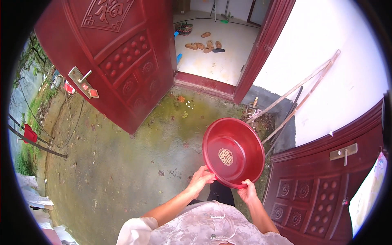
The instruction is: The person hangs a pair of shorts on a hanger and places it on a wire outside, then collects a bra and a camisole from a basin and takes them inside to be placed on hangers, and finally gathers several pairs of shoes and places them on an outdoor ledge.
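A round, dark red basin (pixel 250 153) with a pale gold printed emblem on its bottom is held out in front of my body. Nothing lies inside it. My left hand (pixel 201 179) grips the near left part of the rim, with the fingers partly under the basin. At the near right of the rim, my right hand (pixel 248 191) pinches the edge, thumb on top. The basin is tilted, so its inside faces me.
Ahead, a red door (pixel 122 61) stands ajar beside a raised sill (pixel 208 85); several slippers (pixel 209 45) lie indoors. Long wooden poles (pixel 302 96) lean on the white wall at right, near another red door (pixel 310 192). Damp, mossy concrete (pixel 122 171) spreads underfoot.
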`<state>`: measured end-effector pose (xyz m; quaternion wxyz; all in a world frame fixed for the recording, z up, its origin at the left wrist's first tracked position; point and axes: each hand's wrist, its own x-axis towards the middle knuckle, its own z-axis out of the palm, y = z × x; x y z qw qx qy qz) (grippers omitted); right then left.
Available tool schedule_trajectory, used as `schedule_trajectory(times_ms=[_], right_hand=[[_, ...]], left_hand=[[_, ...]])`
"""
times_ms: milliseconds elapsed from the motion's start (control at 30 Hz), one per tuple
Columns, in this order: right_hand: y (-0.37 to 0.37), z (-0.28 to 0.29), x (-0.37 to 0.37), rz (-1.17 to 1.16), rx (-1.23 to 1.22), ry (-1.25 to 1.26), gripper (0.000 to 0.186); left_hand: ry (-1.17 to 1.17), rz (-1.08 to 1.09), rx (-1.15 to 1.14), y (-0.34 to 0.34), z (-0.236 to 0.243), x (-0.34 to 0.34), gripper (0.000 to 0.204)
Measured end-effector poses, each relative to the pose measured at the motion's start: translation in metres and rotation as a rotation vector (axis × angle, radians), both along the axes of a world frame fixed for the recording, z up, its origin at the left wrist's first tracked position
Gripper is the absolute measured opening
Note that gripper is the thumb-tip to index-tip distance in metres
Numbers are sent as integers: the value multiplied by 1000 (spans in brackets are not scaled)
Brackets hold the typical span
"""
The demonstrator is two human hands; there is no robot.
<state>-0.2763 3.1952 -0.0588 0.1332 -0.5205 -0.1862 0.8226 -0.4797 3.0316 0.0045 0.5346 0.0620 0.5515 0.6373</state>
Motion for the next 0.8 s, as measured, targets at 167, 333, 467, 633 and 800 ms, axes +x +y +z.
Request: schedule_trajectory(times_ms=[167,333,467,633,800], right_hand=[[126,10,-90,79,21,-44,9],[237,9,-207,306,141,-99,6],[299,6,-310,436,152,-140,15],[366,-10,-431,566,170,-114,20],[453,-15,-549,674,367,-237,19]], left_hand=[[-35,-15,33,116,-13,-83,39],[-133,183,-100,191,-19,-158,32],[-184,402,-128,237,-12,-221,34],[-202,588,-172,295,-33,-304,33],[-316,551,-142,377,-58,-411,31]])
